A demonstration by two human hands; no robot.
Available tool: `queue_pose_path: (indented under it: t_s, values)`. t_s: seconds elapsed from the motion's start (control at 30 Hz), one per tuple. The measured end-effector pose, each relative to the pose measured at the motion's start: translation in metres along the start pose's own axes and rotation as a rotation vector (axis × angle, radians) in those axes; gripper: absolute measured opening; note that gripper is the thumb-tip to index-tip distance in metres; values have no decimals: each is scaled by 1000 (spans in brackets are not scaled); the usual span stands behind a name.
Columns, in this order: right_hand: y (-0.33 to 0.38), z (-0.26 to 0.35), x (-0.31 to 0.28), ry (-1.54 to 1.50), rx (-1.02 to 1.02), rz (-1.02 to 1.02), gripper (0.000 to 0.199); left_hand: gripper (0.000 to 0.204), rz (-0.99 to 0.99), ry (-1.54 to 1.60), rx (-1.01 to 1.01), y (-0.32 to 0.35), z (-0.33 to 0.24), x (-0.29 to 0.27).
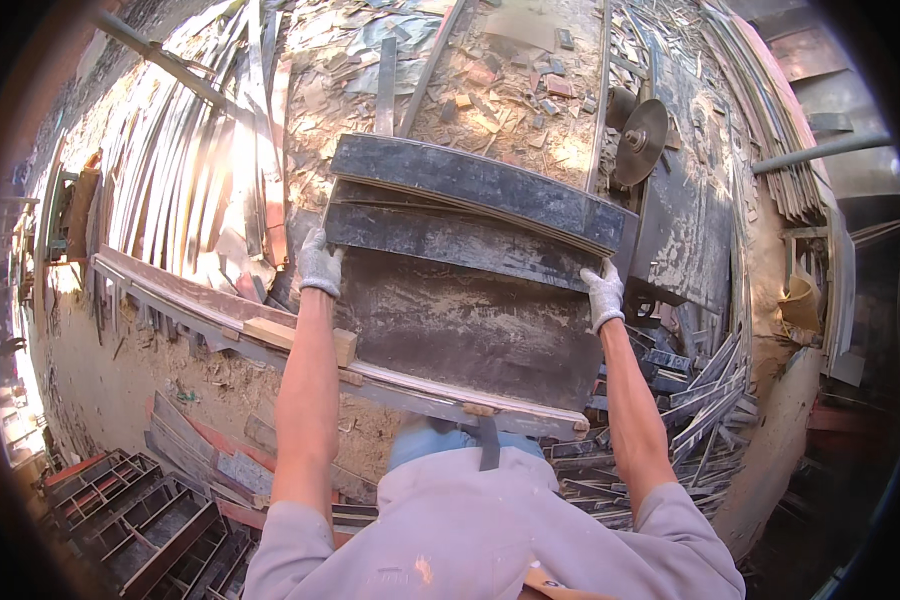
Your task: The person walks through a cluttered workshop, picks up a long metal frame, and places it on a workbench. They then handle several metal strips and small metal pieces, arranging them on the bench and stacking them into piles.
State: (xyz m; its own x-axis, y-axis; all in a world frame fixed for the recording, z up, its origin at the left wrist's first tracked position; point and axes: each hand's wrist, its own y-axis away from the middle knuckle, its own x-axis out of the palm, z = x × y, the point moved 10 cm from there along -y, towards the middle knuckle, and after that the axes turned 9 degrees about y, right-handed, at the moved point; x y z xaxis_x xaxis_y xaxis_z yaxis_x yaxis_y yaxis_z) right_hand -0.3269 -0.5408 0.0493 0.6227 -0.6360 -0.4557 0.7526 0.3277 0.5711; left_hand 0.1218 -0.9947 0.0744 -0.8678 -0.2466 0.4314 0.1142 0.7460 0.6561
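Observation:
My left hand (320,264), in a pale knit glove, grips the left end of a dark-faced plywood strip (450,238). At the strip's right end my right hand (604,293), gloved the same way, is closed on its near corner. Behind that strip, and partly over it, lies a small stack of similar plywood strips (475,190) with layered edges. Both fingertips are partly hidden by the wood. Nearer my body stretches a worn, scuffed dark work table (460,330).
A round saw blade (641,142) stands upright right of the strips, beside a dusty dark panel (685,235). A wooden block (300,338) rests on the table's front rail. Long strips (170,190) lie at left; piled offcuts (705,400) lie at lower right.

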Motion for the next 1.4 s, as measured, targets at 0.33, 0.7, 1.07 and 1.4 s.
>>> queue_pose_path:
  t_s: [0.33, 0.7, 1.07, 1.4]
  values:
    - [127, -21, 21, -86, -8, -137, 26, 28, 233, -530, 255, 261, 1, -8]
    - [394, 115, 253, 268, -145, 391, 42, 20, -1070, -388, -413, 577, -28, -613]
    - [518, -31, 340, 1329, -304, 671, 35, 43, -924, -294, -221, 583, -76, -794]
    - [612, 69, 679, 1508, -514, 1034, 35, 33, -966, -210, 204, 459, -407, -801]
